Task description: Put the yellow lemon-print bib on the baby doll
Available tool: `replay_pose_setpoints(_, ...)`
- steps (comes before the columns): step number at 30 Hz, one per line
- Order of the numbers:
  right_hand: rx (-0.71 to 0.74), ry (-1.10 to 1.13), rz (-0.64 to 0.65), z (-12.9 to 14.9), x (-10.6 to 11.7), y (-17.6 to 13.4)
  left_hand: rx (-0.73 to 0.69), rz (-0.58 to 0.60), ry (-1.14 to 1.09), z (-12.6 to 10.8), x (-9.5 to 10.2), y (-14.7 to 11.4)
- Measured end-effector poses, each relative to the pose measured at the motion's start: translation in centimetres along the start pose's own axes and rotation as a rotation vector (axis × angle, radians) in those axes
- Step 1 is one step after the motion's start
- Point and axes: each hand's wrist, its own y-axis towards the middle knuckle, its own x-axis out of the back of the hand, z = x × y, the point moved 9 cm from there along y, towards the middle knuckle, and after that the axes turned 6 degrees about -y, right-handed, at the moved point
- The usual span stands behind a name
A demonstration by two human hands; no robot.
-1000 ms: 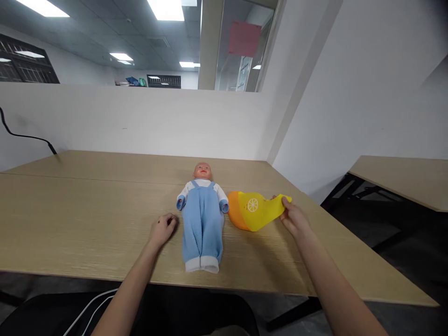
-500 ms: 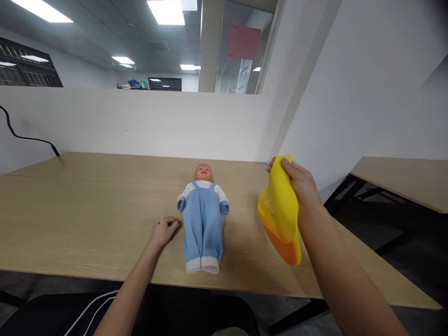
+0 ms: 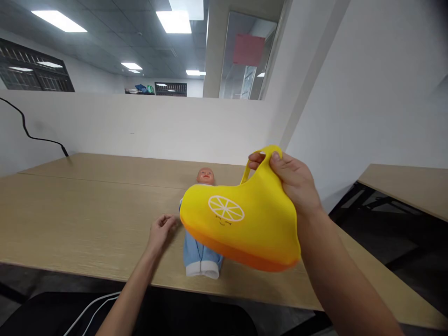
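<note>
Swung leftward since the earlier frame, the yellow bib [image 3: 241, 228] partly hides the doll [image 3: 194, 255], its neckband [image 3: 271, 149] gripped in the right hand [image 3: 297, 182] above the worktop [image 3: 87, 214], toward the near edge. The left hand [image 3: 161, 231] lies relaxed, fingers loosely bent, beside the doll, inward from that edge.

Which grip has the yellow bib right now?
The right-hand grip, holding the yellow bib by its strap end; the left-hand grip, beside the doll, shows nothing in it.
</note>
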Motion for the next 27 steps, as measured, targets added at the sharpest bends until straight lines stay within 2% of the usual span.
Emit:
replay_pose_setpoints(2,-0.031,0.005,0.048,0.0,-1.4,-0.4,0.086,0.050,-0.298,-0.4,-1.3,-1.5)
replay_pose_setpoints(4,-0.056,0.005,0.114,0.2,-2.9,-1.0,0.140,0.191,-0.487,-1.8,-3.5,-3.1)
replay_pose_setpoints(7,-0.056,-0.007,0.167,0.8,-4.4,-1.6,0.142,0.461,-0.484,-4.5,-6.6,-5.2)
replay_pose_setpoints(9,-0.039,-0.017,0.175,1.2,-4.9,-1.8,0.168,0.536,-0.447,-5.5,-7.4,-5.6)
replay_pose_setpoints(11,-0.021,-0.020,0.175,1.4,-5.0,-1.7,0.214,0.508,-0.443,-6.1,-7.3,-5.0)
replay_pose_setpoints(14,0.012,-0.024,0.141,1.0,-4.7,-1.1,0.273,0.403,-0.429,-6.8,-6.8,-3.4)
replay_pose_setpoints(18,0.102,-0.090,0.049,-0.4,-3.3,1.0,0.245,0.307,-0.323,-8.9,-6.2,-0.5)
replay_pose_setpoints(22,0.181,-0.266,-0.002,-3.9,-1.4,4.8,0.170,0.252,-0.241,-10.0,-5.9,3.8)
replay_pose_setpoints(25,0.204,-0.445,-0.039,-7.4,0.1,8.0,0.149,0.318,-0.192,-9.5,-7.0,6.9)
replay_pose_setpoints(27,0.164,-0.535,-0.045,-10.4,1.0,10.1,0.158,0.344,-0.160,-8.7,-7.8,8.9)
